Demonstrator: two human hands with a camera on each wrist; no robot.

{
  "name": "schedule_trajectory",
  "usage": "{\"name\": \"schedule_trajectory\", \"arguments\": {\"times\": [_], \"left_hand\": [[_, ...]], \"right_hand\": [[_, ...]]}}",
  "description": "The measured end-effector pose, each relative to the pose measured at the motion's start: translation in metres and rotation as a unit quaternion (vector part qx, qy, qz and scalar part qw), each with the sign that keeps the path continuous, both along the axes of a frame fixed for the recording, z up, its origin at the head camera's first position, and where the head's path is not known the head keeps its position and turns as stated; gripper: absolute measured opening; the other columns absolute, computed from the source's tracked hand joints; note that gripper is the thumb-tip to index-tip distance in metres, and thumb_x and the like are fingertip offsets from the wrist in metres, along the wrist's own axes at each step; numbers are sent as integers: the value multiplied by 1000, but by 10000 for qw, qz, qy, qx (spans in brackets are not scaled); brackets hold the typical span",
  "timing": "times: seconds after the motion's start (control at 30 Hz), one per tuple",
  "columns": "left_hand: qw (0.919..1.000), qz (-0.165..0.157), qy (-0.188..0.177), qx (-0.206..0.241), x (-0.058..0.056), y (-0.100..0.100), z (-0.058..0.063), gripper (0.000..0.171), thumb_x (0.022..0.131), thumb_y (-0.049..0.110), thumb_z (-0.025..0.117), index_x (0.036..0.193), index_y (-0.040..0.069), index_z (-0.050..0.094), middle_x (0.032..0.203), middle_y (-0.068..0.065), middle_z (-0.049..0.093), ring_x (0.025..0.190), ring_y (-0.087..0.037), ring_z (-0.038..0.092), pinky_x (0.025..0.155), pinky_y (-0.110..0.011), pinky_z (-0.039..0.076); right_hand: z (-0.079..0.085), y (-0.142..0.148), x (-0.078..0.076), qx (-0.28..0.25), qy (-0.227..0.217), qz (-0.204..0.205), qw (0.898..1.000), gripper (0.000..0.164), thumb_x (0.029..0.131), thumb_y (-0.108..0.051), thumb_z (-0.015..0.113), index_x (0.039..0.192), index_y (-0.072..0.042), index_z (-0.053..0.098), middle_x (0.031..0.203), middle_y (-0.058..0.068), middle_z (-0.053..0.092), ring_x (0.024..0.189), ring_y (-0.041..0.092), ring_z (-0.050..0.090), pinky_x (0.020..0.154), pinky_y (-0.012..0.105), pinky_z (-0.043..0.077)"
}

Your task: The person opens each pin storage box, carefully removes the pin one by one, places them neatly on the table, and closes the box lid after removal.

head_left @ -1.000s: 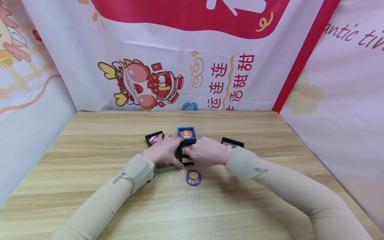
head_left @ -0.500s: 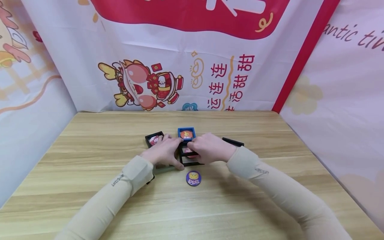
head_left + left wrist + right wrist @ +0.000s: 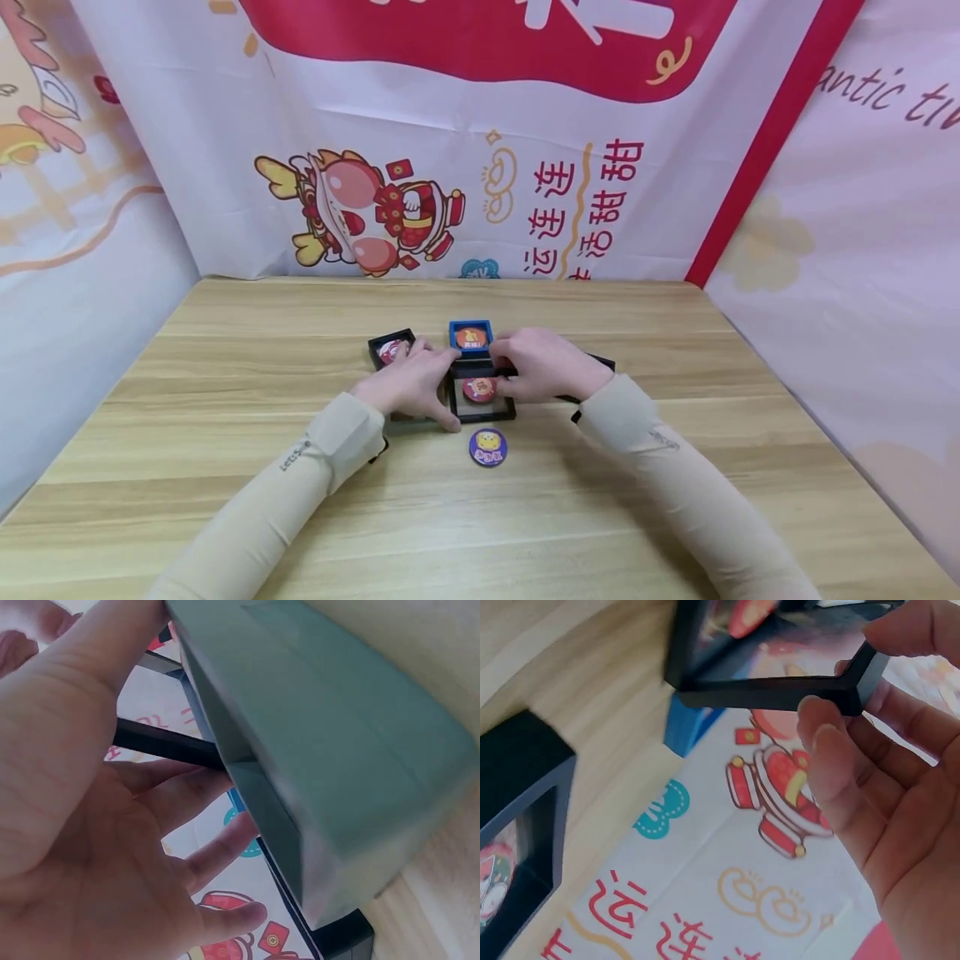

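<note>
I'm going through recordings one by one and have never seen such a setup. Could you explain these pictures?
There's no robot: a person works with two bare hands. The wide picture comes from a head-worn camera; each close-up comes from a camera on one wrist. On the wooden table lie a blue case, a green case, several black ones and a loose purple badge. The right hand pinches the clear-windowed lid of an open black case, which has a red badge inside. The left hand is spread at that case's left side.

Free tabletop (image 3: 480,533) between sleeves (image 3: 270,500), badge (image 3: 488,447) ahead
</note>
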State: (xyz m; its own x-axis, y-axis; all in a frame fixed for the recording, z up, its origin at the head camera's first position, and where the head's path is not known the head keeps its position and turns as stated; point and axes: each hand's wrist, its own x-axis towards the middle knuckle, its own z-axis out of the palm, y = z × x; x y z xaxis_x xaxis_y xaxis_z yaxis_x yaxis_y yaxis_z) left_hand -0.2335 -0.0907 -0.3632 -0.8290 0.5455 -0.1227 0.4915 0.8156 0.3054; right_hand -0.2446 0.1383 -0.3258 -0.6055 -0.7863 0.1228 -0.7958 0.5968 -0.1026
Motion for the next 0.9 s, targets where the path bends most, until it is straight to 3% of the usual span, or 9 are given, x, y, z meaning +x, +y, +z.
{"name": "schedule_trajectory", "arguments": {"times": [0.2, 0.53, 0.63, 0.77, 0.9], "left_hand": [[9999, -39, -112, 29, 4, 2, 0, 115, 64, 54, 88, 151, 3, 34, 146, -16, 45, 133, -34, 29, 110, -65, 6], [9999, -9, -88, 136, 6, 5, -1, 116, 63, 53, 89, 151, 2, 33, 146, -17, 45, 135, -36, 27, 110, -64, 4], [9999, 21, -98, 121, 6, 4, -2, 116, 63, 60, 86, 151, 3, 35, 145, -14, 46, 134, -34, 28, 110, -65, 7], [9998, 50, -43, 201, 7, 3, -2, 110, 67, 65, 81, 149, 4, 39, 142, -13, 49, 130, -32, 32, 109, -66, 10], [9996, 130, 97, 244, 7, 4, -1, 103, 69, 58, 83, 147, 4, 42, 138, -14, 52, 128, -33, 34, 109, -66, 8]], "right_hand": [[6, 7, -1, -452, -228, -12, 9987, 12, 81, -21, 76, 83, -15, 65, 80, -1, 61, 66, 9, 52, 59, 25, 47], [7, 11, -3, -592, -405, 20, 9974, 13, 82, -16, 76, 80, -15, 64, 77, -3, 59, 65, 10, 52, 57, 25, 46], [7, 11, -3, -640, -466, 50, 9968, 11, 82, -15, 76, 80, -14, 65, 78, -2, 60, 67, 13, 55, 58, 25, 47], [6, 10, -4, -705, -568, -12, 9959, 10, 83, -15, 76, 81, -15, 66, 79, -2, 61, 69, 17, 58, 59, 25, 48], [5, 11, -5, -764, -623, -92, 9951, 10, 83, -15, 76, 83, -16, 67, 80, -3, 61, 69, 16, 58, 59, 26, 49]]}}
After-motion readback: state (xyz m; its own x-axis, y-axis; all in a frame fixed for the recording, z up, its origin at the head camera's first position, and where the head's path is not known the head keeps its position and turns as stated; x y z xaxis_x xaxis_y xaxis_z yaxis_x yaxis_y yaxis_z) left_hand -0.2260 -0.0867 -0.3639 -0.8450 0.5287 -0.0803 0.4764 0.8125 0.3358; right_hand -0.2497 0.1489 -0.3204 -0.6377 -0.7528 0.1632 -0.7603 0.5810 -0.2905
